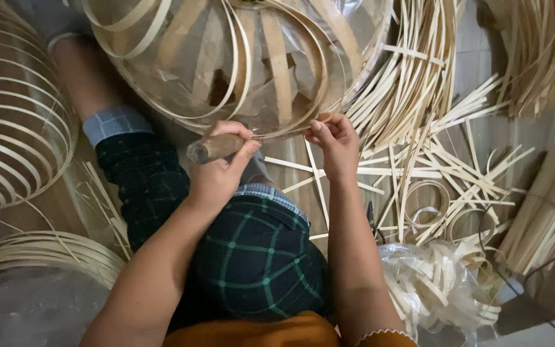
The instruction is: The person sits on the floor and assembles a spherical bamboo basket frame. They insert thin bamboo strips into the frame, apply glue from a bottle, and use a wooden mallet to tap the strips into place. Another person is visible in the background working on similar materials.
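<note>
With the left hand [216,168] clenched around a wooden tool handle [214,147] and the right hand [336,138] pinching the bamboo frame's rim [277,132] above the knees, the tool's working end, apparently hidden, could slip and nick the right fingers or split a strip.

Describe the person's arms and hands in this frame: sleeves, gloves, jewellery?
Both hands, left and right, are bare: no gloves, rings or watch visible. Forearms are uncovered. An orange garment shows at the bottom, with a scalloped white sleeve edge on the right arm.
</note>
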